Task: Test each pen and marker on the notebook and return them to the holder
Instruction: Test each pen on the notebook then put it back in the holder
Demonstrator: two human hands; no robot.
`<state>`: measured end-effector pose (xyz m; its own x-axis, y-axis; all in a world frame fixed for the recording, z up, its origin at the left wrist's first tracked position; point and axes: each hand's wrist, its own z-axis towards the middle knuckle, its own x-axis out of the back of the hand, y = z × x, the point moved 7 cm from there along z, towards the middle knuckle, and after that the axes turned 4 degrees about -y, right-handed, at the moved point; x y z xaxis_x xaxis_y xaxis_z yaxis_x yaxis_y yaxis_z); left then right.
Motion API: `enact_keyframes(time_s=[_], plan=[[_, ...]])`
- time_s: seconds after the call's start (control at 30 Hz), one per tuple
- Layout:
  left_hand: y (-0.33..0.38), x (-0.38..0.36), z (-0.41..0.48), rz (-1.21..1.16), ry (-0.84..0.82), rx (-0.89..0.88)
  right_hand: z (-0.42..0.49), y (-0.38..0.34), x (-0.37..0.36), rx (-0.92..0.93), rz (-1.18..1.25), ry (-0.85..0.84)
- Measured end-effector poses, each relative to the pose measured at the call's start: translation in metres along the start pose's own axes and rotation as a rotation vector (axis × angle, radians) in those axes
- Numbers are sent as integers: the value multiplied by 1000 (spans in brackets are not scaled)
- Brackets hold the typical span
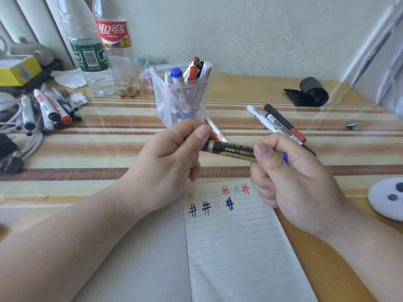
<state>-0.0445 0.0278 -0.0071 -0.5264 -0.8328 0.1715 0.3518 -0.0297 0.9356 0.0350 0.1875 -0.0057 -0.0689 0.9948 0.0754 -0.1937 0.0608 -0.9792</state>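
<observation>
both hands on one marker above the notebook

in the middle of the frame the two hands hold a single marker (231, 150) level, above the top edge of the notebook (235, 247). the marker has a black barrel with a gold-edged label, and blue shows at both ends. the left hand (172, 153) has its fingers curled round the left end with the thumb laid on top. the right hand (292, 177) grips the right end, thumb pressed on the barrel and fingers folded under it.

the notebook lies open on the striped table (109, 140) at lower centre. its lined page carries small hash marks near the top in orange, red, light blue, black and dark blue.

the clear plastic holder (181, 99) stands upright just beyond the hands, at upper centre, with several markers standing in it. a white pen (214, 129) lies on the table just beside its base. more markers lie loose to the right (277, 125), and a pile (50, 110) lies at the left edge. two plastic bottles (102, 53) stand at upper left.
</observation>
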Motion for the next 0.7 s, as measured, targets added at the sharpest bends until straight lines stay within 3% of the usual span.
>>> enact_keyframes(time_s=[0.4, 0.5, 0.7], plan=[[18, -4, -9, 91, 107, -78, -1, -2, -3, -98, 138, 60], [18, 0, -7, 213, 141, -126, 0, -3, 1, -100, 177, 124], [7, 53, -9, 278, 458, -48, 13, -30, 26, 3, 128, 332]])
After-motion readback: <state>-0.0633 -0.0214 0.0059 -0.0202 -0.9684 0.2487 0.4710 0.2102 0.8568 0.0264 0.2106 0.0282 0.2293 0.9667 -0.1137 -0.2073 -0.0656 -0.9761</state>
